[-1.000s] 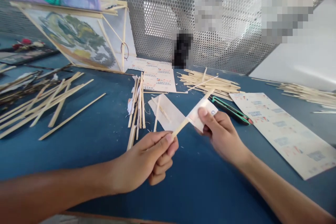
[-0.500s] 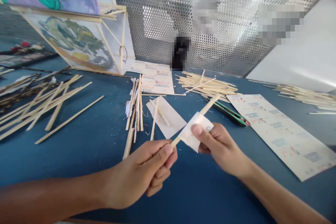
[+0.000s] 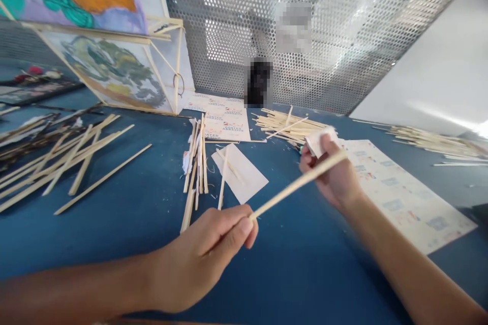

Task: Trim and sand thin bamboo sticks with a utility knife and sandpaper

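Note:
My left hand [image 3: 213, 249] is closed around the near end of a thin bamboo strip [image 3: 297, 184], which slants up and to the right. Beyond the strip's far end, my right hand [image 3: 335, 175] pinches a folded piece of sandpaper [image 3: 319, 141], white backing outward. The sandpaper is off the strip, and the strip's far end passes in front of my right hand. Past my left hand, a small white sheet [image 3: 249, 175] lies on the blue table [image 3: 290, 274] with short strips on it. Beside it is a bundle of strips [image 3: 198, 157].
Loose strips [image 3: 82, 155] spread across the left. Strip piles lie at the back [image 3: 280, 124] and far right [image 3: 434, 139]. Printed abrasive sheets lie at the back [image 3: 229, 117] and right [image 3: 396, 188]. A framed painting [image 3: 114, 71] stands at the back left, before a perforated metal panel [image 3: 224, 15].
My right hand has slid the sandpaper up and right, off the strip's far end. The whole strip now shows beyond my left hand, which keeps its grip. The utility knife is now mostly hidden.

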Available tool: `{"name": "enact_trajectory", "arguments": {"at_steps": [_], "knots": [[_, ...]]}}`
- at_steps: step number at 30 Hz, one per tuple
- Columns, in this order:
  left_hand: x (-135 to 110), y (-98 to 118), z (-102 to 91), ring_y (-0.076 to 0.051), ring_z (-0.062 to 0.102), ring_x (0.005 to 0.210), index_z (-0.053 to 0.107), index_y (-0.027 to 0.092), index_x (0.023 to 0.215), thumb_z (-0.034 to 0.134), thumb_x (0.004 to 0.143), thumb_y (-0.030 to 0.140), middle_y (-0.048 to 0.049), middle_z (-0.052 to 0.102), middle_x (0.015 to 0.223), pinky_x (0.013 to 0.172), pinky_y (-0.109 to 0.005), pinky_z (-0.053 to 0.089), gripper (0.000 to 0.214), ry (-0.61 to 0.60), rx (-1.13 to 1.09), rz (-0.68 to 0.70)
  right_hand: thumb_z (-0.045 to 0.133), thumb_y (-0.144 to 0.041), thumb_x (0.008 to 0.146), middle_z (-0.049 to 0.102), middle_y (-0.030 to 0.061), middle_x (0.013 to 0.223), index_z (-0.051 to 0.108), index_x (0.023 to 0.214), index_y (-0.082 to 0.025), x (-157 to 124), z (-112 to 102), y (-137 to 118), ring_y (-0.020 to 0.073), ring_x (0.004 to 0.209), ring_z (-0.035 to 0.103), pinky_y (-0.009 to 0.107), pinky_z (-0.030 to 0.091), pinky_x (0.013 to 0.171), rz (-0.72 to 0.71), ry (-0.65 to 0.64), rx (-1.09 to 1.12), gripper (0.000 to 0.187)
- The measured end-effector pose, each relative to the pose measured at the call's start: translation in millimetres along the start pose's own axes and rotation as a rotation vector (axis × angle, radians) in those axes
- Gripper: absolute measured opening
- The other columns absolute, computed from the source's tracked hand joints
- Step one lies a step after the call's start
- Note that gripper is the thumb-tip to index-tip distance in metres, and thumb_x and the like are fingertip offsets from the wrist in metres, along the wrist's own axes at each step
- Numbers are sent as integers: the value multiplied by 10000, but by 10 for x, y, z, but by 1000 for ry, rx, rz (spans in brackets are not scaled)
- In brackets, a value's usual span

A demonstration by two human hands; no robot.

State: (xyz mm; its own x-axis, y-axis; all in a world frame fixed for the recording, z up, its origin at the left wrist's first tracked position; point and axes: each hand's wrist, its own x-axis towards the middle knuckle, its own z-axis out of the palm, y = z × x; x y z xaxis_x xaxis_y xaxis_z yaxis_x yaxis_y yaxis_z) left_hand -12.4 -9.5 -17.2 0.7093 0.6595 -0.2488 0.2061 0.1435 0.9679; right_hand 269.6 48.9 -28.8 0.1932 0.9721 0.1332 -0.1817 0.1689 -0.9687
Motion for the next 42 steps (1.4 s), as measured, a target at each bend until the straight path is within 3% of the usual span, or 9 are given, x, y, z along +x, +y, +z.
{"name": "enact_trajectory", "arguments": {"at_steps": [4, 8, 12, 15, 21, 30, 36, 42], "knots": [[-34, 146, -129, -114, 398, 574, 483, 210, 807, 370, 1073, 458, 36, 461, 675, 570, -254, 291, 381, -7, 492, 129, 540, -563, 981, 617, 3, 842, 667, 811, -218, -230, 139, -225, 82, 438, 477, 307, 338, 469, 79, -285, 101, 405], [-6, 169, -210, -108, 390, 534, 452, 216, 787, 347, 1081, 409, 48, 438, 635, 549, -249, 282, 368, 35, 637, 175, 445, -542, 1025, 582, -8, 719, 695, 765, -265, -393, 135, -400, 82, 386, 448, 304, 309, 426, 12, -406, 164, 455], [-18, 122, -221, -101, 349, 490, 442, 218, 758, 364, 1078, 398, 57, 406, 597, 513, -254, 256, 375, 150, 656, 240, 447, -558, 1016, 489, -26, 545, 667, 722, -271, -440, 109, -439, 84, 325, 373, 296, 313, 393, -17, -438, 101, 467], [-24, 101, -238, -91, 340, 478, 491, 211, 770, 398, 1067, 357, 58, 420, 595, 503, -241, 272, 343, 171, 687, 331, 453, -545, 1017, 465, -24, 516, 664, 689, -253, -437, 104, -415, 82, 317, 369, 295, 312, 383, -7, -440, 93, 487], [9, 122, -258, -82, 410, 478, 677, 191, 844, 480, 1033, 331, 33, 537, 619, 486, -225, 307, 306, 336, 646, 417, 464, -553, 1013, 496, -10, 515, 696, 696, -253, -466, 99, -363, 93, 342, 377, 305, 302, 394, 43, -477, 105, 494], [-24, 145, -228, -84, 473, 445, 694, 247, 846, 660, 931, 319, 46, 672, 632, 508, -231, 372, 117, 595, 796, 505, 472, -542, 1015, 558, 17, 501, 744, 721, -271, -466, 120, -326, 131, 393, 394, 315, 313, 434, 11, -525, 115, 484], [-60, 149, -234, -107, 620, 550, 658, 257, 904, 686, 915, 195, 39, 722, 703, 592, -224, 462, 69, 645, 974, 702, 423, -459, 1064, 590, 15, 525, 778, 747, -262, -474, 143, -321, 119, 416, 408, 322, 351, 498, -66, -587, 171, 515], [-49, 137, -230, -115, 599, 554, 671, 278, 898, 723, 897, 239, 40, 717, 711, 610, -243, 485, 65, 704, 1003, 746, 418, -484, 1057, 580, 22, 490, 795, 761, -260, -482, 125, -309, 133, 431, 404, 334, 335, 507, -42, -606, 143, 529]]}}
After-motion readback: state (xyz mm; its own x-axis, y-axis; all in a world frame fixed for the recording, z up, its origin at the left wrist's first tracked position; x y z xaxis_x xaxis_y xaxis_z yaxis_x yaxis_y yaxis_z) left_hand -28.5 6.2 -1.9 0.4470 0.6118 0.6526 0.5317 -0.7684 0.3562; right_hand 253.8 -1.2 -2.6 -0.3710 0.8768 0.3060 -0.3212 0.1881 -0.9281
